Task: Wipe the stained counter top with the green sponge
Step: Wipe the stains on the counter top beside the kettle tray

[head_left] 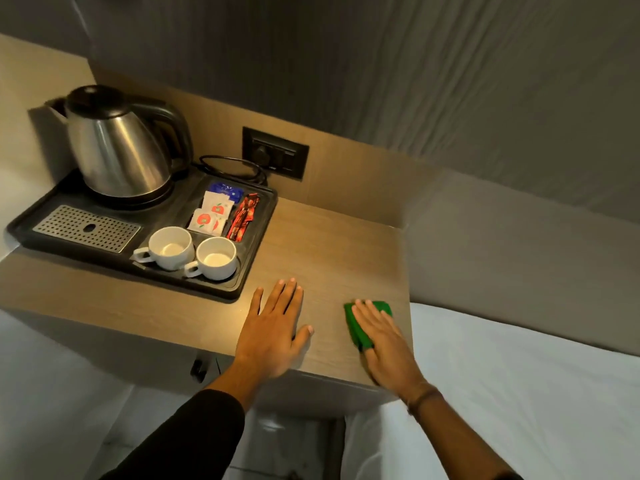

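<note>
The right hand (381, 337) lies flat with fingers spread on the green sponge (360, 327), pressing it to the counter (322, 244) near the right front corner; nothing is gripped. The left hand (273, 327) is open and empty, palm down on the wood just right of the tray (249, 271). No stain shows clearly from here. To wipe well, keep the pressure even, sweep in overlapping strokes toward the far bare wood, and stop short of the tray and its cups (194, 251).
</note>
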`<state>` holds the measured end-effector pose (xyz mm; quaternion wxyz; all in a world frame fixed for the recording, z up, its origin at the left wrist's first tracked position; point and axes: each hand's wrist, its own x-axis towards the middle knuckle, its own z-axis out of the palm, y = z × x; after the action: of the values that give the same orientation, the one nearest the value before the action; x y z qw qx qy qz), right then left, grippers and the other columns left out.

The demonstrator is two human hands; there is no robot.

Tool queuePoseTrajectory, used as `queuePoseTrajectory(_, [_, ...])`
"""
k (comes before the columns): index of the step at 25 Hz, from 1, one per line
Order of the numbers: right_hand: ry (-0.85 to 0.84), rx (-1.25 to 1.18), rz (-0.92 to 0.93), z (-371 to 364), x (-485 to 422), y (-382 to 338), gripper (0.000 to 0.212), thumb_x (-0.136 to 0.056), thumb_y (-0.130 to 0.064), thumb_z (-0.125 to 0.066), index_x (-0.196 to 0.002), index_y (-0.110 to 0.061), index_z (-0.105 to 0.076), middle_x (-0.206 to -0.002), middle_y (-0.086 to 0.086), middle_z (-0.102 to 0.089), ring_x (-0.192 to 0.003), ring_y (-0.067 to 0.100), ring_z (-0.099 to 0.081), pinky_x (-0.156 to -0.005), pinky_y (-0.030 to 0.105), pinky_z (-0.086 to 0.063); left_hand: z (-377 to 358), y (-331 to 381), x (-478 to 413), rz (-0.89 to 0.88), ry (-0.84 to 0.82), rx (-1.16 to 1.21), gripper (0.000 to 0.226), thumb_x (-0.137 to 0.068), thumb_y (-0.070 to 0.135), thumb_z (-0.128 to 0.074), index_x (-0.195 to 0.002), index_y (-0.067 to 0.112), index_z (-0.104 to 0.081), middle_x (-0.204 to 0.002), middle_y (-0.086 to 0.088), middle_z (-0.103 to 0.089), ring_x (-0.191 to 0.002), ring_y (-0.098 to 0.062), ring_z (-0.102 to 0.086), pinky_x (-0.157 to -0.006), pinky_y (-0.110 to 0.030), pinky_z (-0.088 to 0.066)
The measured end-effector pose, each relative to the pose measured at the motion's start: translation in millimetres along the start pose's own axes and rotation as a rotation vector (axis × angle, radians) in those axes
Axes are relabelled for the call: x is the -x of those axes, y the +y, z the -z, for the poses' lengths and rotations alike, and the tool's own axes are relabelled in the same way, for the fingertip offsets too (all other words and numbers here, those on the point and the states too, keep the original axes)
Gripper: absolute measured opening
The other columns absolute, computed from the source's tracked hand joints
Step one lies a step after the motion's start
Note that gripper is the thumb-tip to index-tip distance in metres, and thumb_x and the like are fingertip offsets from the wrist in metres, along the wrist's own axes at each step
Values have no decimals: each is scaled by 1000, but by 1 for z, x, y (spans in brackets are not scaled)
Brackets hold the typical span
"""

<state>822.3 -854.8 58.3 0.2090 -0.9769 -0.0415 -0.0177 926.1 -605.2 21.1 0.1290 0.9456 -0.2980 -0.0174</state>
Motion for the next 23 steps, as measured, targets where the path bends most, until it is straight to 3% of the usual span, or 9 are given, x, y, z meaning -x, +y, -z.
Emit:
queuePoseTrajectory(3, [92, -19, -278, 5, -41, -25, 74, -91, 3, -52, -157, -16, -23, -167, 1, -20, -156, 19, -10, -127, 46, -7, 2, -2, 1, -5, 1, -35, 80, -102, 64, -21, -164, 14, -13, -175, -9, -12, -160, -26, -2, -126, -61, -11])
queuePoseTrajectory(5, [59, -37, -231, -6, -37, -52, 76, -91, 1, -51, -158, -18, -20, -168, 0, -18, -156, 17, -6, -128, 43, -3, 3, 0, 2, -12, -2, -31, 81, -102, 64, -21, -164, 13, -13, -175, -10, -12, -160, -27, -3, -126, -61, -11])
queuePoseTrajectory(7, [-16, -10, -82, -21, 8, -62, 81, -89, -3, -47, -159, -26, -15, -169, -4, -16, -156, 12, -3, -126, 41, -1, 1, 1, 2, -21, -14, -30, 81, -102, 64, -20, -164, 13, -11, -175, -10, -10, -160, -27, -2, -126, -62, -11])
queuePoseTrajectory(9, [-9, 7, -60, -23, 60, -51, 84, -86, -5, -43, -159, -32, -12, -169, -8, -15, -155, 10, -4, -125, 41, -3, 0, -2, 1, -13, -11, -30, 81, -101, 64, -20, -164, 13, -11, -175, -10, -10, -160, -27, -1, -126, -61, -10])
queuePoseTrajectory(11, [92, -1, -120, -14, 65, -24, 82, -87, -2, -46, -159, -28, -17, -168, -6, -18, -156, 12, -7, -126, 43, -6, 1, -2, 1, -20, -10, -27, 81, -101, 63, -21, -164, 13, -14, -175, -10, -12, -160, -27, -3, -126, -61, -10])
queuePoseTrajectory(14, [189, -13, -339, -2, 6, -9, 75, -88, 4, -50, -157, -16, -26, -166, 4, -25, -155, 21, -14, -127, 42, -8, -1, -2, 4, -31, -24, -15, 80, -101, 61, -26, -163, 12, -22, -174, -10, -17, -159, -28, -9, -126, -62, -12])
queuePoseTrajectory(16, [206, -51, -391, 0, -38, -22, 73, -90, 3, -49, -157, -15, -25, -166, 5, -24, -155, 21, -14, -127, 39, -5, 4, -3, 0, -18, -40, 27, 83, -99, 63, -23, -164, 12, -19, -175, -10, -14, -160, -27, -7, -126, -61, -9])
queuePoseTrajectory(19, [117, -89, -286, -17, -29, -57, 74, -93, 2, -49, -158, -20, -22, -168, -2, -19, -155, 16, -7, -126, 35, 1, 13, 4, 23, 28, -77, -1, 84, -103, 67, -14, -165, 13, -1, -176, -8, 1, -159, -25, 7, -128, -58, 2])
queuePoseTrajectory(23, [44, -64, -102, -33, 34, -81, 78, -91, 6, -50, -158, -22, -22, -165, -10, -15, -155, 14, -8, -127, 37, -1, 23, 9, 75, 72, -24, 10, 87, -99, 67, -8, -165, 10, -8, -175, -11, -8, -160, -26, 0, -127, -58, -1])
